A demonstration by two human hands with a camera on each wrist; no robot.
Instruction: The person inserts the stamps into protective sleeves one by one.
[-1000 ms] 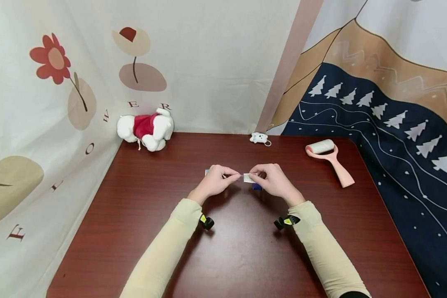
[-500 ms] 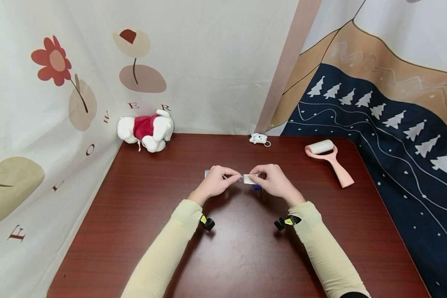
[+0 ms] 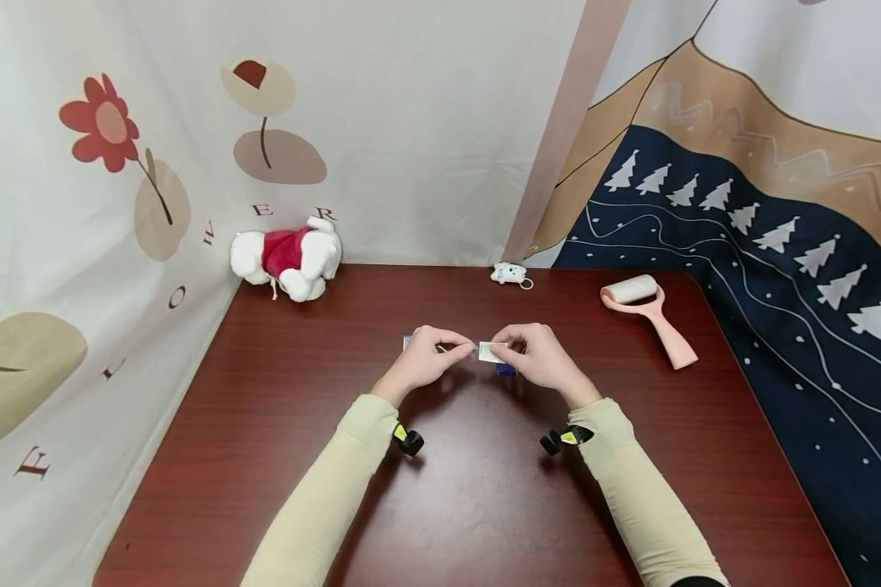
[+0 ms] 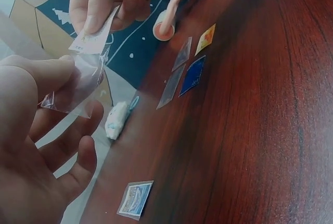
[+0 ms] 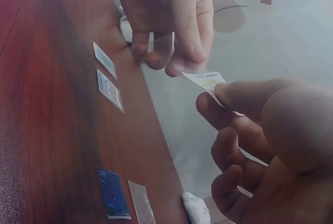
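My left hand [image 3: 427, 359] pinches a small clear plastic sleeve [image 4: 83, 86] between thumb and forefinger, above the table. Between the thumb and fingers of my right hand [image 3: 539, 355] is a pale stamp [image 5: 209, 81]. In the left wrist view its lower edge meets the top of the sleeve; whether it is inside, I cannot tell. Beneath the right hand lie a blue stamp [image 4: 193, 76], a yellow-orange stamp [image 4: 206, 39] and two flat clear sleeves [image 4: 171, 86]. Near the left hand, two stamps [image 5: 109, 89] lie on the table, at least one in a clear sleeve.
A white plush toy in a red top [image 3: 286, 254] lies at the table's back left corner. At the back edge sits a small white animal-shaped thing with a loop [image 3: 510, 273]. A pink-handled lint roller [image 3: 653, 314] lies at the back right. Printed cloth [image 3: 426, 147] hangs behind the table.
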